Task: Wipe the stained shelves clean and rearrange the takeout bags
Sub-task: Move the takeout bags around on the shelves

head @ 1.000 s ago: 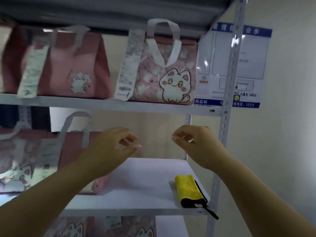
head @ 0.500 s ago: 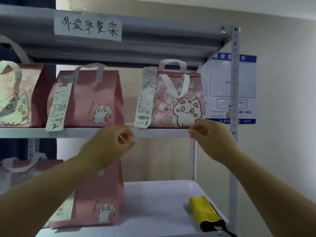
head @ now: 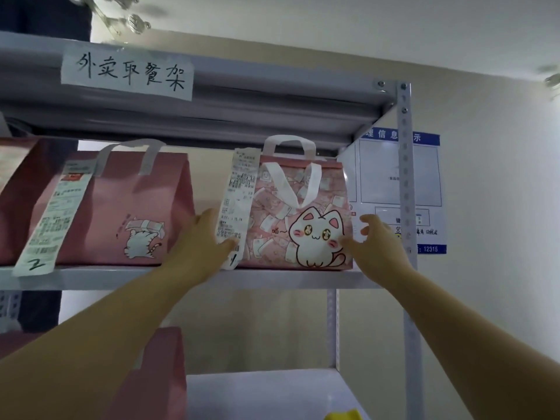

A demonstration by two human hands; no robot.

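Centre-right of frame, upright on the grey shelf (head: 272, 278): pink takeout bag (head: 303, 207) with white cartoon cat, busy print, white handles, long receipt (head: 239, 201) hanging down its left front. At the bag's left flank, left hand (head: 197, 244) spread wide, thumb across the receipt's lower end; right hand (head: 378, 241) wide open at the lower right corner, thumb touching the bag, fingers splayed clear of it. Versus half a second back: both hands then loosely curled around the shelf lip, now up flanking the bag; yellow cloth (head: 342, 416) cut to a sliver at bottom edge.
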